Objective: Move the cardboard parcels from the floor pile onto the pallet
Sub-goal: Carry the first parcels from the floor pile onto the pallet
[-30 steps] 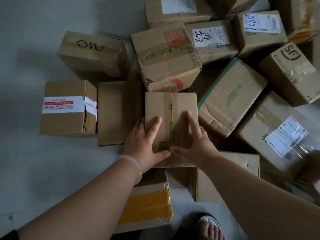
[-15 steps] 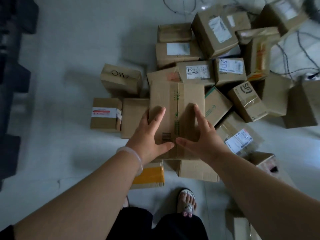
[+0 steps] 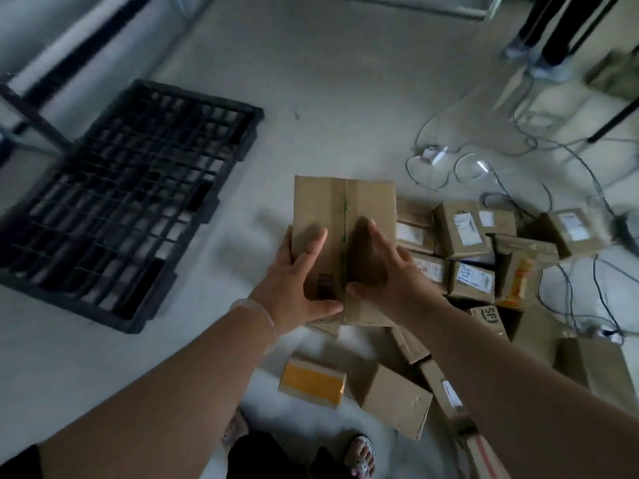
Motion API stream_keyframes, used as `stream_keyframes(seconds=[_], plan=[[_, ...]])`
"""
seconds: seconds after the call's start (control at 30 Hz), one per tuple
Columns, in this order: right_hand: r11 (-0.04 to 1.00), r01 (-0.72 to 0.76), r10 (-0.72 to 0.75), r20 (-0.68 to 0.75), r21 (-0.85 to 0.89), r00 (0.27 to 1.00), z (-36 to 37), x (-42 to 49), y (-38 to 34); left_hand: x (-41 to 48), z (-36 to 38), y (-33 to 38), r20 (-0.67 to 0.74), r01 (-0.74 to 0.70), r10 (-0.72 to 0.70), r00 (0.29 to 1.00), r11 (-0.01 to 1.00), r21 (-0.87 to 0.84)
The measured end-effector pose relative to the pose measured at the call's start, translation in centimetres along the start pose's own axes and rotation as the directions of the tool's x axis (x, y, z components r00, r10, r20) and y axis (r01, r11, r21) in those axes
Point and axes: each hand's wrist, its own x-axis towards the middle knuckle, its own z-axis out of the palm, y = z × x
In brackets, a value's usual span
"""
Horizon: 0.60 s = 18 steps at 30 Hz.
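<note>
A plain brown cardboard parcel (image 3: 342,212) with a taped seam down its middle is held up in the air at the centre of the view. My left hand (image 3: 301,288) grips its left side and my right hand (image 3: 390,281) grips its right side, thumbs almost meeting on top. The black plastic grid pallet (image 3: 131,198) lies flat on the floor to the left, with nothing on it. The floor pile of parcels (image 3: 463,233) spreads to the right and below the held parcel.
Loose cables (image 3: 518,167) and a white plug lie on the floor beyond the pile. Another person's legs (image 3: 549,25) stand at the top right. A box with yellow tape (image 3: 313,382) lies near my sandalled feet (image 3: 361,458). A metal frame leg (image 3: 31,112) crosses the far left.
Both hands lifted the parcel off the pile and raised it. The view swung up and left, bringing the whole pallet into sight and shifting the pile to the right.
</note>
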Motion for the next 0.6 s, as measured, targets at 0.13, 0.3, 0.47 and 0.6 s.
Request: stream_keyframes(seconds=[0.13,0.3,0.47,0.6], plan=[[0.993,0.111,-0.107,0.091,-0.039,0.99,0.6,-0.1,-7.7,-4.5,-5.7,-1.9,-0.057,0.069,-0.07,0.996,0.997,-0.019],[0.976,0.21,-0.194,0.2,-0.063,0.96,4.1,1.1,-17.6,-9.6,-12.8,-7.3,-0.117,0.169,-0.181,0.976,0.98,-0.108],[0.957,0.278,-0.252,0.242,-0.079,0.937,11.0,2.8,-28.0,-14.3,-20.4,-15.3,-0.129,0.241,-0.258,0.958,0.961,-0.134],[0.953,0.302,-0.286,0.297,-0.009,0.911,16.7,4.5,-36.0,-18.2,-26.0,-21.8,-0.188,0.275,-0.306,0.933,0.946,-0.173]])
